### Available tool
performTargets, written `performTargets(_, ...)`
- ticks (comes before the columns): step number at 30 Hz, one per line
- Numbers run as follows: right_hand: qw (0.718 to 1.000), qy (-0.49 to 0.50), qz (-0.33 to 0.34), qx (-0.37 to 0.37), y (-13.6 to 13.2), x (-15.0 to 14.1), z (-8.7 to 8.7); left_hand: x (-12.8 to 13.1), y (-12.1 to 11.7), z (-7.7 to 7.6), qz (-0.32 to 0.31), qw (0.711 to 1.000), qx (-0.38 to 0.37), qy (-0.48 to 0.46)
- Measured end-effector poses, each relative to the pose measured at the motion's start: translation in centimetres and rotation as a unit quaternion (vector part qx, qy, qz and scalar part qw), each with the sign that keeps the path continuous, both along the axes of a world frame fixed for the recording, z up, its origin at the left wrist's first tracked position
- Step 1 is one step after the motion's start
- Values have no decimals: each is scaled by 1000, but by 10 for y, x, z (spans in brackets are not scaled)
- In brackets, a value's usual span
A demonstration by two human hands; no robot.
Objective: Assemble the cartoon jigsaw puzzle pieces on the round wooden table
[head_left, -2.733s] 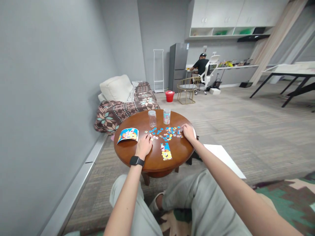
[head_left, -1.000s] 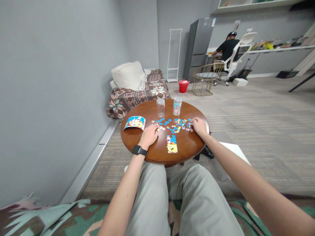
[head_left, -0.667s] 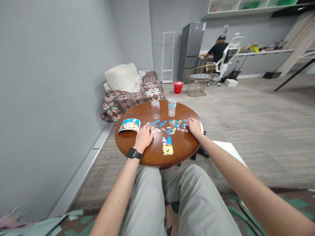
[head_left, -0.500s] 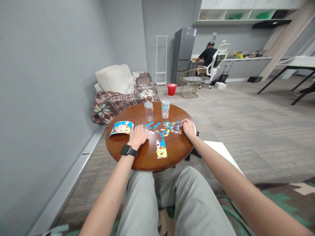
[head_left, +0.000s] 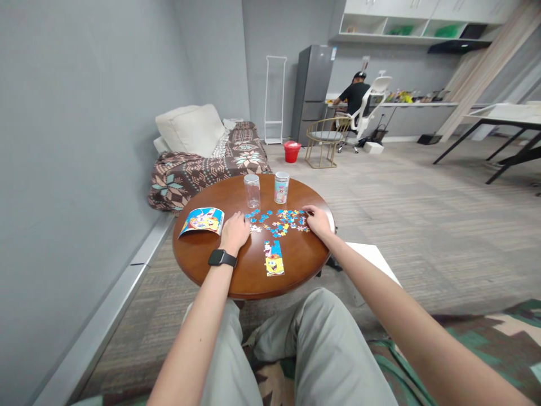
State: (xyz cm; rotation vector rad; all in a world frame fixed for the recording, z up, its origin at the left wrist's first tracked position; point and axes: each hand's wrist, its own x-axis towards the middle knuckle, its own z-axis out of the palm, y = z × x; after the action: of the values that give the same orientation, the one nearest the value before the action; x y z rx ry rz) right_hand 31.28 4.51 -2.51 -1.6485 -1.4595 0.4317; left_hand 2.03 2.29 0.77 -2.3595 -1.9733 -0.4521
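Across the middle of the round brown table [head_left: 249, 276], loose puzzle pieces [head_left: 279, 226] are spread. Nearer, a joined bit of puzzle [head_left: 274, 263] is laid flat. The left hand [head_left: 235, 232] is placed just left of the pieces, the right hand [head_left: 319, 221] at their right edge. Whether a piece is held in either grip cannot be told. Far back, a clear jar [head_left: 253, 194] and a printed can [head_left: 281, 190] are stood upright.

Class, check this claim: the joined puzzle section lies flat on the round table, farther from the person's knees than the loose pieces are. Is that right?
Not quite. The head view shows the joined puzzle section nearer to the person's knees than the loose pieces, not farther. It does lie flat on the round table.
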Motion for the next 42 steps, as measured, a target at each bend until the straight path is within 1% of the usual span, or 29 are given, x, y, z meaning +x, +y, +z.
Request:
performTargets(3,998,61,6,17,0,2,-1,1,-3,5,6,1000,-3,-28)
performTargets(5,996,91,16,15,0,4,-1,0,-4,7,14,999,-3,-45)
performTargets(10,985,151,84,-11,1,9,2,-1,-5,8,23,997,-1,-75)
performTargets(13,979,164,115,-34,0,17,5,-1,-5,9,21,997,-2,-79)
performTargets(17,984,120,120,-54,-1,28,7,-2,-5,9,9,997,5,-82)
performTargets(21,989,68,125,-45,1,33,6,-2,-4,8,5,997,5,-82)
performTargets(27,994,-28,105,-27,-1,28,5,-1,-4,8,2,997,-1,-74)
performTargets(32,985,-104,134,-15,-10,21,11,-1,-5,9,-3,997,8,-72)
performTargets(36,981,-124,149,-12,-14,17,13,-1,-6,8,-3,997,8,-72)
performTargets(42,980,-130,148,-3,-15,13,11,0,-6,8,-11,997,4,-79)
